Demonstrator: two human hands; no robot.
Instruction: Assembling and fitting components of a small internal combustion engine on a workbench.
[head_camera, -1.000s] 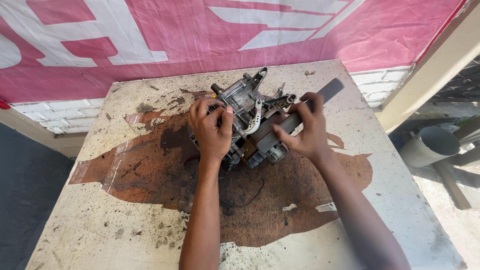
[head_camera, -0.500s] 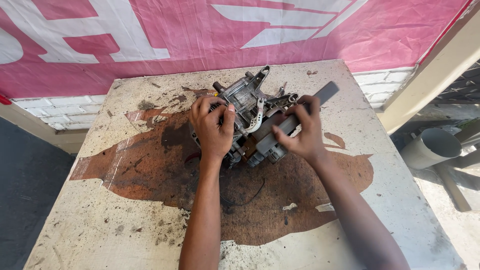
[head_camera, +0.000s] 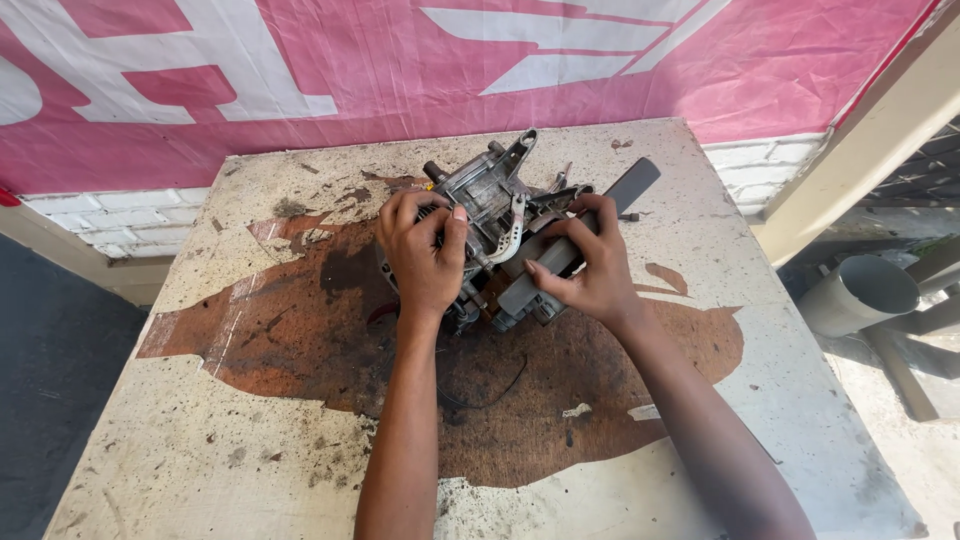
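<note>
Head view, looking down on a worn, pale-topped table (head_camera: 250, 470) with a large rust-brown stain across its middle.

Grey metal mechanical assembly (head_camera: 495, 215), greasy, with brackets and a curved silver lever, lies on the table toward the far edge, over the upper rim of the stain. A flat dark grey bar (head_camera: 632, 185) sticks out from it toward the far right corner.

Left hand (head_camera: 420, 255): lies over the near-left side of the assembly, fingers curled down onto the housing, thumb alongside. Grip closed around that part of the assembly.

Right hand (head_camera: 590, 270): wrapped around a grey rectangular block (head_camera: 530, 285) on the near-right side of the assembly, fingers over the top, thumb pointing left along the block's lower edge. Grip closed on the block. Cannot tell whether the block is fixed to the assembly or loose.

The 2 hands sit close, the silver lever between them.

A thin dark wire (head_camera: 490, 395) curls on the stain just near of the assembly.

Around: pink and white banner (head_camera: 400, 70) hangs behind the table, white brick wall (head_camera: 130, 215) below it. Grey pipe (head_camera: 860, 295) off the right, beyond the table edge.
</note>
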